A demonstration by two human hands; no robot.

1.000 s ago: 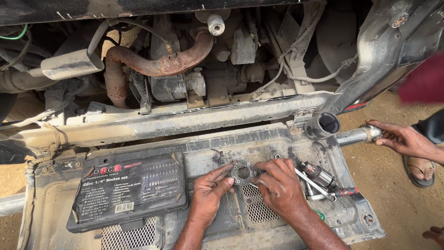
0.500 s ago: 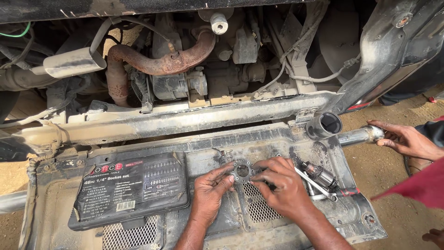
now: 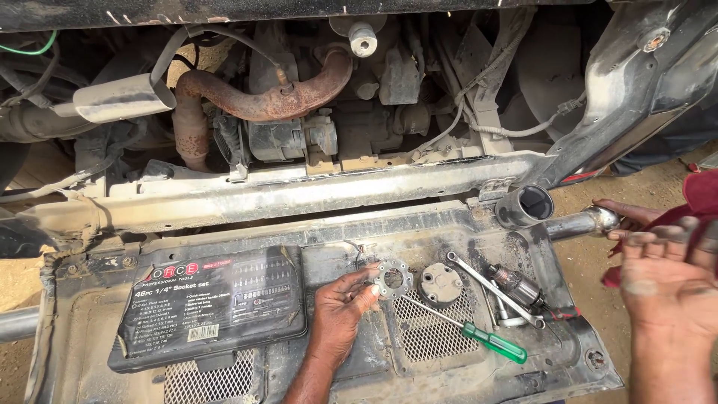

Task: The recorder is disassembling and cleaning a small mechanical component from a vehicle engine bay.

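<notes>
My left hand (image 3: 340,310) pinches a flat metal ring plate with several holes (image 3: 393,278) and holds it just above the dusty grey panel (image 3: 359,247). Just right of the plate, a round metal housing (image 3: 440,283) rests on the panel's mesh. My right hand (image 3: 666,288) hovers off the panel's right edge, blurred, fingers spread and holding nothing. Behind it, another person's hand (image 3: 624,217) touches the end of a shiny metal tube (image 3: 572,223).
A black socket set case (image 3: 209,307) lies on the left of the panel. A green-handled screwdriver (image 3: 490,343), a spanner (image 3: 493,288) and a small motor armature (image 3: 517,284) lie on the right. A black pipe mouth (image 3: 525,206), a rusty exhaust pipe (image 3: 262,101) and the engine bay sit behind.
My right hand has left the round housing and swung out to the right. My left hand has lifted the ring plate off the housing. The view has shifted slightly.
</notes>
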